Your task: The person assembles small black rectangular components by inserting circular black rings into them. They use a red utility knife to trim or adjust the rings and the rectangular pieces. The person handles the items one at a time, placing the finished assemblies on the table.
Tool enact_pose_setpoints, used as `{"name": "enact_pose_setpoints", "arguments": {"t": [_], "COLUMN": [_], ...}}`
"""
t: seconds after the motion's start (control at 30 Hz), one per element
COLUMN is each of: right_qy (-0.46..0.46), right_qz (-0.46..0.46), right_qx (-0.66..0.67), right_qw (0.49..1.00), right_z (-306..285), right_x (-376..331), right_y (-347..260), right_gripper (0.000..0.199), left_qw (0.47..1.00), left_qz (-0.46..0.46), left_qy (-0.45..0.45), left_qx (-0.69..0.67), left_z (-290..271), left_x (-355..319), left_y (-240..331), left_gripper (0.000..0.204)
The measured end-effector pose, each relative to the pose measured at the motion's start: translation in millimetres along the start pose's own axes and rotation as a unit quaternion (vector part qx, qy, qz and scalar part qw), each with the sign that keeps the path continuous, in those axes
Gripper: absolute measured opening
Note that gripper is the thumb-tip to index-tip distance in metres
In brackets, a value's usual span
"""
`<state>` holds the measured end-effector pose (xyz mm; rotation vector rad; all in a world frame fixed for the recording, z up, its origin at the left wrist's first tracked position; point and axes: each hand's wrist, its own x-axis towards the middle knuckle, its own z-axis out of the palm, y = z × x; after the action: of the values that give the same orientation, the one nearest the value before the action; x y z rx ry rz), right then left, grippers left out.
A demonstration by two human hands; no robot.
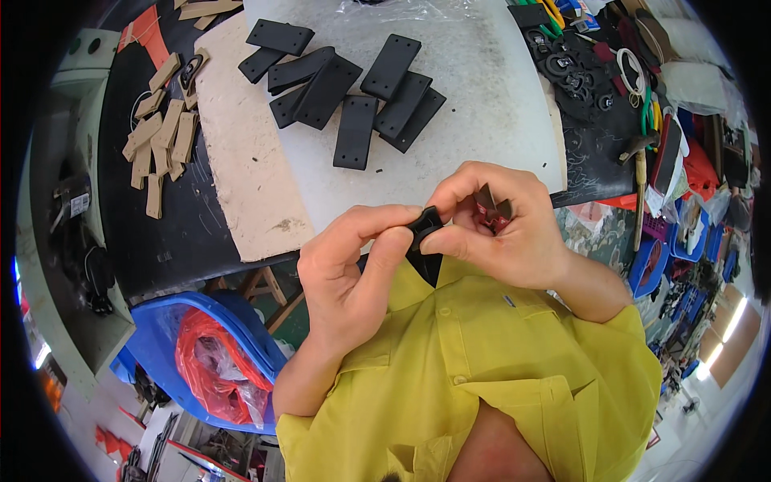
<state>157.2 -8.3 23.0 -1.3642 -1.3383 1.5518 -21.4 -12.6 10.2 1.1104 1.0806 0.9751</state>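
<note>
Pinching a small black piece (425,226) between both hands, you have it just in front of your yellow shirt (482,337), off the near edge of the surface (173,253). Your left hand (349,261) has its thumb and forefinger closed on the left side of the piece; your right hand (514,233) grips the right side the same way, so neither hand is nearer to it. The piece looks bent, its upper end rising between your fingers; a dark point shows beneath, and whether it belongs to the piece you cannot tell from here. Curled in your right palm is a dark red object (496,217), mostly hidden.

Low on your left, a blue bin (148,337) holds a red plastic bag (201,353).

Beyond your hands, on a white board (490,112), lie loose black pads (355,132). The closest lies ahead and slightly left of your fingers, its long axis running mostly away from you, and your left hand looks nearer to it. Beige strips (167,124) lie farther left, past a beige sheet (249,193). A hammer (640,193) sits by the right edge, with dark parts (574,76) heaped beyond it and clear plastic (409,10) at the far end.
</note>
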Motion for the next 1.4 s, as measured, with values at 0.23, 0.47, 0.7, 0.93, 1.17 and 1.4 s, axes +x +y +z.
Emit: {"name": "enact_pose_setpoints", "arguments": {"t": [0.23,0.47,0.7,0.93,1.17,1.4], "right_qy": [0.009,0.0,0.136,0.108,0.043,-0.039], "right_qz": [-0.066,-0.023,-0.35,-0.249,0.002,0.097], "right_qx": [-0.042,-0.021,-0.257,-0.187,0.055,0.048], "right_qw": [0.997,1.0,0.89,0.944,0.998,0.993], "right_z": [2,1,8,10,0,-7], "right_x": [1,0,2,1,4,9], "right_y": [6,7,20,17,11,-2], "right_gripper": [0.023,0.027,0.026,0.024,0.022,0.02], "left_qw": [0.997,0.986,0.983,0.998,0.998,0.996], "left_qz": [0.035,0.144,-0.107,-0.033,0.048,-0.024], "left_qy": [0.041,0.002,0.059,0.061,-0.028,0.008], "left_qx": [0.062,0.089,-0.135,0.004,0.025,-0.086], "left_z": [5,3,9,9,5,-1], "left_x": [-7,-2,-1,-6,2,11], "left_y": [0,-9,4,-2,-6,-2], "left_gripper": [0.012,0.015,0.015,0.017,0.037,0.049]}}
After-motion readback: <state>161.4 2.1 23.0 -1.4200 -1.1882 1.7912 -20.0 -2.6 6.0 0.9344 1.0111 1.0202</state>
